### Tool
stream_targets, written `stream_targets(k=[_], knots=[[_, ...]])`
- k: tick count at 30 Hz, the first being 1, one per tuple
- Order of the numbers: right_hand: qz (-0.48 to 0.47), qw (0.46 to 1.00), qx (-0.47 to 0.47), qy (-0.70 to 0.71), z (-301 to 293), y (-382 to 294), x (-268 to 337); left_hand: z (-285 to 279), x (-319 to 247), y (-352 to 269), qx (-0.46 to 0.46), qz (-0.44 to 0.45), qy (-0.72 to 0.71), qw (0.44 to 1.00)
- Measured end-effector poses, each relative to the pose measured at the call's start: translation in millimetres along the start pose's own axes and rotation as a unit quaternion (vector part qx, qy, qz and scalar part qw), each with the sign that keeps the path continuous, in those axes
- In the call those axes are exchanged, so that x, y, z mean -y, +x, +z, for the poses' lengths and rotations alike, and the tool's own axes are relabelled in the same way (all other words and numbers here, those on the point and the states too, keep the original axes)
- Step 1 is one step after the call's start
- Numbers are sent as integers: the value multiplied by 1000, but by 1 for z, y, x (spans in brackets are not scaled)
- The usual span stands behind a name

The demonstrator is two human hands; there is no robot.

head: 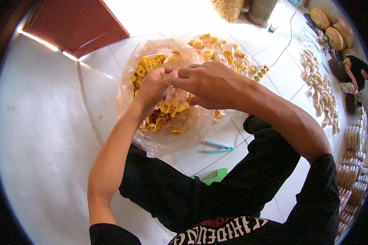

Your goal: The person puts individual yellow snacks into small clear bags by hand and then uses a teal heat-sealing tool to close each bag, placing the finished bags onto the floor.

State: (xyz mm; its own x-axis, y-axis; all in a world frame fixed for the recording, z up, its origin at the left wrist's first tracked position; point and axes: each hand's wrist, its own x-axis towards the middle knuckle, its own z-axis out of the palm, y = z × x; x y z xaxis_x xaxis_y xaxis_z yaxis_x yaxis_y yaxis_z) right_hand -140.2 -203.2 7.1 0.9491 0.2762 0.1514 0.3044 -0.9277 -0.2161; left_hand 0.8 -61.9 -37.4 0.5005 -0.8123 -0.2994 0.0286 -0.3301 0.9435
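Note:
A large clear plastic sack stands open on the floor before me, with yellow ring-shaped snacks inside. Above it, my left hand and my right hand meet, their fingertips pinching a small clear plastic bag. How much that small bag holds cannot be told. Beyond the sack, small clear packets of yellow snacks lie in a loose pile. A light-blue hand tool with two spread arms rests on the tiles between the sack and my right leg.
A power strip with a cable lies past my right forearm. Farther right are a heap of pale packets, a seated person, stacked packages and woven baskets. A green object is between my legs. A dark red door stands upper left.

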Motion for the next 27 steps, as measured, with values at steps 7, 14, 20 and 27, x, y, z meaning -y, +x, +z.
stream_targets(k=[7, 14, 20, 27], knots=[[-115, 988, -95, 24, 13, 7, -3, 3, 1, -7, -15, -11, -57, 998], [-142, 981, -131, 10, 15, 13, -2, 0, 3, -12, -10, 1, -70, 998], [-86, 986, -141, -18, 17, 11, -6, -3, 6, -15, -24, -37, -71, 997], [-53, 985, -157, -51, 11, 11, -9, -18, 12, -13, -27, -39, -28, 999]])
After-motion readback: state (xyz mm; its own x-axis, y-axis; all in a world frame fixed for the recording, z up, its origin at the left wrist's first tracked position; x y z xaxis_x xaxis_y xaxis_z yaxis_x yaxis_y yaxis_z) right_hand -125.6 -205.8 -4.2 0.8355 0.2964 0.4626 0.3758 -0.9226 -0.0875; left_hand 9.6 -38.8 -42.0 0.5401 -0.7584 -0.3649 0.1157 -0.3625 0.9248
